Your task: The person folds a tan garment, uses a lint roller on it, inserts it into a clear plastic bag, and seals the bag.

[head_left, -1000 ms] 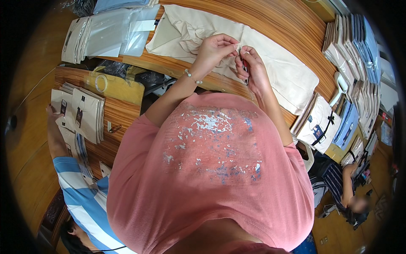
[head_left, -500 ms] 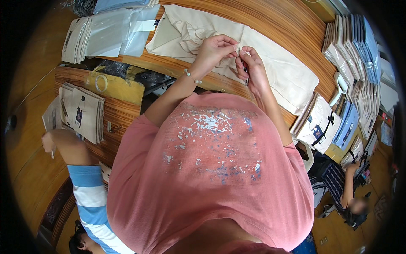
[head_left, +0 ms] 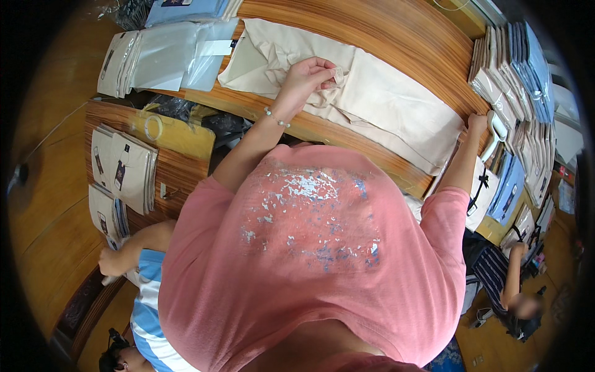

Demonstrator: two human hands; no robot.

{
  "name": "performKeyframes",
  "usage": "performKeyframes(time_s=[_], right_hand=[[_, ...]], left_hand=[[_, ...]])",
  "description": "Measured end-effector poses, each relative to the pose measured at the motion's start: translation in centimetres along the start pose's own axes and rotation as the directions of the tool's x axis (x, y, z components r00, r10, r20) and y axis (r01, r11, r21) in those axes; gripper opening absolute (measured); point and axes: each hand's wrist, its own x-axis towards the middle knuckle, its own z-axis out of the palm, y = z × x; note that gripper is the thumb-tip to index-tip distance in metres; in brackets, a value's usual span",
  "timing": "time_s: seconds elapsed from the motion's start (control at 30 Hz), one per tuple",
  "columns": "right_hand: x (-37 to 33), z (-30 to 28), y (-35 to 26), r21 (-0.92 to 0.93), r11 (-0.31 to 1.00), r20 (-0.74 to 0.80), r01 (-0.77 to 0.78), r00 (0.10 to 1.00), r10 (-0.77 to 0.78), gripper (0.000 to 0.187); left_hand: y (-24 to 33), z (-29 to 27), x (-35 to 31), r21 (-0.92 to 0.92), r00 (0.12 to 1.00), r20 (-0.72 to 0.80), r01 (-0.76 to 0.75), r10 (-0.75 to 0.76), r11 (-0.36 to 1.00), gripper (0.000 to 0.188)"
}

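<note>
A long cream garment [head_left: 390,93] lies across the wooden table in front of me, bunched toward its left part. My left hand [head_left: 308,80] pinches a small fold of it between thumb and fingers, the wrist wearing a beaded bracelet. My right hand [head_left: 476,123] is past the garment's right end, beside a white-handled tool [head_left: 495,133] that looks like a lint roller. Its fingers are curled, and what they hold, if anything, cannot be made out.
Clear plastic bags [head_left: 167,56] lie at the table's left. Stacks of packed cream and blue garments [head_left: 511,71] stand at the right, more cream ones [head_left: 133,167] on the left table. One person's arm [head_left: 139,245] is at lower left; another person [head_left: 505,273] is at right.
My right hand has left the garment's middle, where it held a small dark tool, and moved far right. My left hand keeps its pinch. The co-worker's arm at left has moved down.
</note>
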Motion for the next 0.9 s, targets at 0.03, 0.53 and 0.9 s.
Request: performKeyframes(time_s=[0.03,0.53,0.9], right_hand=[[-1.0,-0.7,-0.9,-0.072,0.997,-0.048,-0.037,0.998,0.033,0.047],[-31.4,-11.3,-21.5,0.981,0.182,0.174,-0.068,0.723,-0.668,0.013],[-30.1,-11.0,-21.6,0.914,0.095,0.386,-0.395,0.771,-0.507,0.009]], left_hand=[[-0.1,-0.1,-0.1,0.010,1.000,-0.006,0.000,0.000,1.000,0.012],[-1.7,0.5,0.3,0.037,0.949,-0.098,-0.297,0.300,0.954,0.013],[0.6,-8.1,1.0,0.844,0.966,0.053,-0.178,0.252,0.506,0.021]])
